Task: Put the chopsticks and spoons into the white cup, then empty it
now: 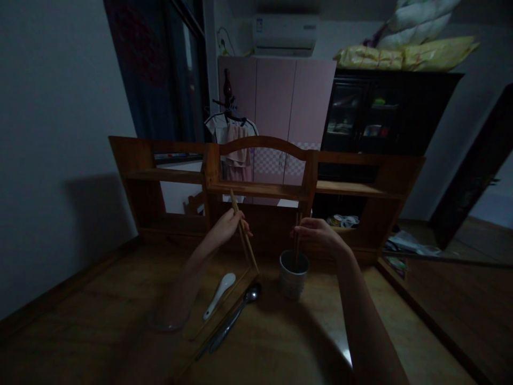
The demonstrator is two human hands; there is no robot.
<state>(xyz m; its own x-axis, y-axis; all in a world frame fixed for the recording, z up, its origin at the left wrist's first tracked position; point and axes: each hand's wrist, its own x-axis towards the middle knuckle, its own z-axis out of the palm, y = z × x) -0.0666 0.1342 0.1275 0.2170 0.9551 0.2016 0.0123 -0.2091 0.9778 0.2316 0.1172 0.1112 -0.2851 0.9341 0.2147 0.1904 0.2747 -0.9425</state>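
Observation:
My left hand (pixel 231 225) is closed around a few light wooden chopsticks (pixel 247 243), which slant down to the right above the table. With my right hand (pixel 315 231) I pinch darker chopsticks (pixel 297 246), upright, their lower ends inside a pale round utensil holder (pixel 293 283). On the table between my forearms lies a white soup spoon (pixel 219 295). Beside it rests a metal spoon (pixel 236 315) with its bowl pointing away from me. Thin chopsticks (pixel 216 309) lie along the spoons. Dim light hides how many chopsticks each hand holds.
A wooden shelf unit (pixel 256 188) stands along the back of the wooden table (pixel 100 315). The left wall (pixel 52 160) runs close by the table. A raised wooden edge (pixel 425 315) borders the right side. Behind are pink cabinets (pixel 276 101) and a dark cupboard (pixel 385 112).

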